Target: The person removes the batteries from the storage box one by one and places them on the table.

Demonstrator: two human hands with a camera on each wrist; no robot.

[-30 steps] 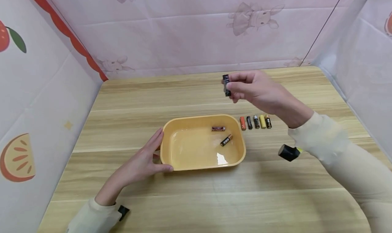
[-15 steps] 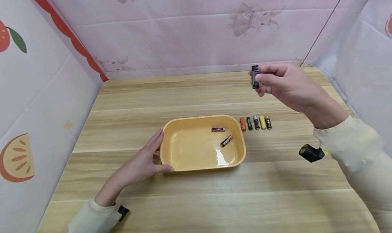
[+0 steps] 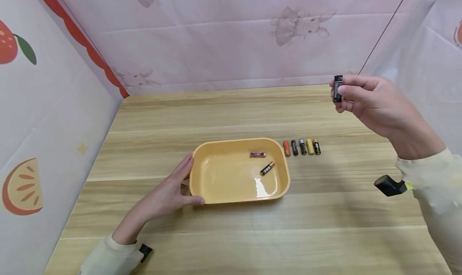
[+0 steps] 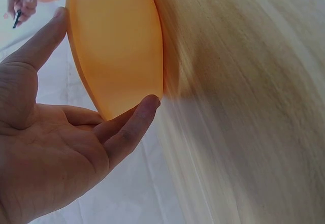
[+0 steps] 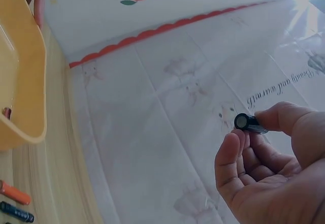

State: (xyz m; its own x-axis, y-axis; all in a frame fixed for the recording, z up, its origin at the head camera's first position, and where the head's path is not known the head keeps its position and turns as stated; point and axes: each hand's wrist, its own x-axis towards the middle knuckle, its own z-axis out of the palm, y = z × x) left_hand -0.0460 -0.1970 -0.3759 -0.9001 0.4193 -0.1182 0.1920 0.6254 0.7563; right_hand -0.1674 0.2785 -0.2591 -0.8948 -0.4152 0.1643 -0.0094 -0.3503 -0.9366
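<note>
Held upright between the thumb and fingers of my right hand (image 3: 380,108) is a black battery (image 3: 337,93), raised high above the right part of the table. In the right wrist view the flat end of this battery (image 5: 242,122) faces the camera. My left hand (image 3: 167,192) grips the left end of a yellow plastic tub (image 3: 236,143), thumb at the front corner and fingers along the side. Inside the tub lie a dark red battery (image 3: 258,155) and a black battery with a copper end (image 3: 267,168), apart from each other.
Right of the tub, several batteries stand in a row: an orange battery (image 3: 286,148) nearest the tub, then dark ones, a yellow battery (image 3: 310,147) and a black-and-copper battery (image 3: 317,147). The wooden table (image 3: 231,243) meets a pink printed wall sheet (image 3: 223,54) behind.
My right hand has moved to the right, carrying the black battery from above the tub's right end to beyond the row. My left hand and the tub stay put.
</note>
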